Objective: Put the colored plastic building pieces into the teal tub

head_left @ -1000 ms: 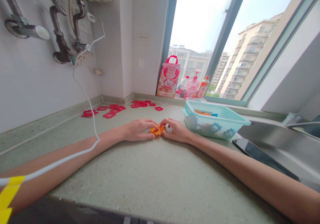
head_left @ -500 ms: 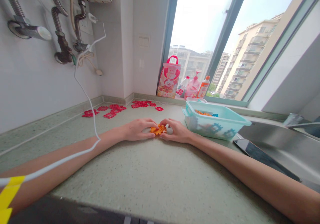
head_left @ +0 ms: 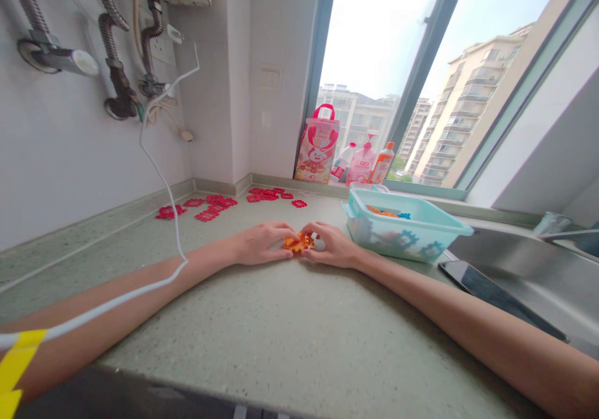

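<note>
Orange toothed plastic building pieces [head_left: 294,244] are held between my two hands, just above or on the counter. My left hand [head_left: 264,243] grips them from the left, thumb at the front and fingers over the back. On the other side my right hand [head_left: 330,245] pinches the right part with thumb and fingertips. Fingers hide part of the pieces, so I cannot tell how they join. Red flat toothed pieces [head_left: 216,205] lie in loose groups behind my left hand, with more red pieces [head_left: 266,194] near the wall corner.
A pale turquoise tub [head_left: 407,222] holding orange and blue pieces stands right of my right hand. Beyond it is a steel sink [head_left: 510,269], with a dark phone-like slab [head_left: 500,300] at its edge. A white cable [head_left: 161,176] hangs across my left forearm. Bottles [head_left: 362,164] line the sill.
Both hands stay at the same spot around the orange pieces. The fingers and pieces have shifted only slightly, and the whole view has moved a little.
</note>
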`<state>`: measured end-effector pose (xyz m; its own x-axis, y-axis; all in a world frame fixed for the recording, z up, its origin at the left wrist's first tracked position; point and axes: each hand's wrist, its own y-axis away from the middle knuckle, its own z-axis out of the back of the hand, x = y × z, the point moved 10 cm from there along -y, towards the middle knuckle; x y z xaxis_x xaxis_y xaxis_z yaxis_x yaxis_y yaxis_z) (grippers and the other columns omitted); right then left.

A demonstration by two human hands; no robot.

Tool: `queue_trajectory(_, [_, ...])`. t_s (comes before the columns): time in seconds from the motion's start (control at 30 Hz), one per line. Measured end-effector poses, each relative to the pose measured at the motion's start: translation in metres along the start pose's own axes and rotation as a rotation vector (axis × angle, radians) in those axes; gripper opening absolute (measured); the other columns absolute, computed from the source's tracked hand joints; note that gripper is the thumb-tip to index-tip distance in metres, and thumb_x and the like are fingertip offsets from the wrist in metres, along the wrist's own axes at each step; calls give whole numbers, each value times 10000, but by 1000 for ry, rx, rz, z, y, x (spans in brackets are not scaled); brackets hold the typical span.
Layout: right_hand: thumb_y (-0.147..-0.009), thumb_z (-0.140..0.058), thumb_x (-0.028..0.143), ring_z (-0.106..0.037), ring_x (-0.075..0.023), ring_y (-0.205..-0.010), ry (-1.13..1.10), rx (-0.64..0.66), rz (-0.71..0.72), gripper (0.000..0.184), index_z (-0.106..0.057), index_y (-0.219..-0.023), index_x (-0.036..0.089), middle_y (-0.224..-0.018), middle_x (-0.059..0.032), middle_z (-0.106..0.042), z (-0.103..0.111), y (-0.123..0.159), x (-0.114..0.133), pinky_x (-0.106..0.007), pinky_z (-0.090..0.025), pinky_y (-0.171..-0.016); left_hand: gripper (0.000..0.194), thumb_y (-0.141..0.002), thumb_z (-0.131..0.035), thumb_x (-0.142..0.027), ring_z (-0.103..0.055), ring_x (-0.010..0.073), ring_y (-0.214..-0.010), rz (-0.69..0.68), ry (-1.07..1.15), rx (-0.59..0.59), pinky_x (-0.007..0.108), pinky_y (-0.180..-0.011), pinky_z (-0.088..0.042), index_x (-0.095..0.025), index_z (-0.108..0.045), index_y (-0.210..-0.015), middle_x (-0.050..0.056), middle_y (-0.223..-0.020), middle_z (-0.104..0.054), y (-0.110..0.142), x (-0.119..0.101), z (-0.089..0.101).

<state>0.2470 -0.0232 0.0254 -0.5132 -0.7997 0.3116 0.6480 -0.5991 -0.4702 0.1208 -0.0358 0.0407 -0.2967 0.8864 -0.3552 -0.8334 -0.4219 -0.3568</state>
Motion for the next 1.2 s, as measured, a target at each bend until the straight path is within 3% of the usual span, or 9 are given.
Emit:
queue_trajectory(0.27, [-921,-747,320,-658,-238,-939,4,-3,3,259,-651,-1147,236,-1018,-47,-717,1,-1,2,-365,-532,-857,365,-983,-665,-346,-658,248,-1206,4,-9,9,396,-1085,-500,-243,-674,-1333,107,-1330,-660,0,1,-2])
queue_trajectory(0.5, [-921,-748,337,-667,-241,-947,-14,-13,9,256,-647,-1130,231,-1037,-58,-724,1,0,0,-364,-537,-856,498,-975,-674,-428,-639,277,-1268,102,-60,6,415,-1100,-482,-211,-592,-1416,132,-1383,-672,1,14,-4])
queue_trajectory(0.7, [-913,-753,313,-662,-241,-960,3,-2,0,264,-639,-1136,230,-1055,-62,-721,0,-1,0,-365,-538,-866,508,-968,-672,-434,-641,272,-1263,111,-51,11,408,-1101,-477,-206,-589,-1415,118,-1387,-681,1,16,-6])
queue_trajectory(0.9, [-916,-734,319,-660,-246,-952,-8,-4,8,252,-629,-1127,228,-1057,-65,-719,-1,-1,-1,-376,-539,-863,521,-946,-675,-482,-671,287,-1186,217,-107,-13,408,-1041,-509,-182,-619,-1368,126,-1315,-712,-2,16,-6])
queue_trajectory(1.2, [-912,-735,313,-666,-244,-937,1,-19,9,251,-635,-1128,236,-1054,-57,-728,0,-1,0,-380,-536,-862,486,-930,-666,-425,-673,287,-1190,248,-144,-38,414,-1045,-510,-190,-631,-1355,113,-1304,-719,-4,16,-6])
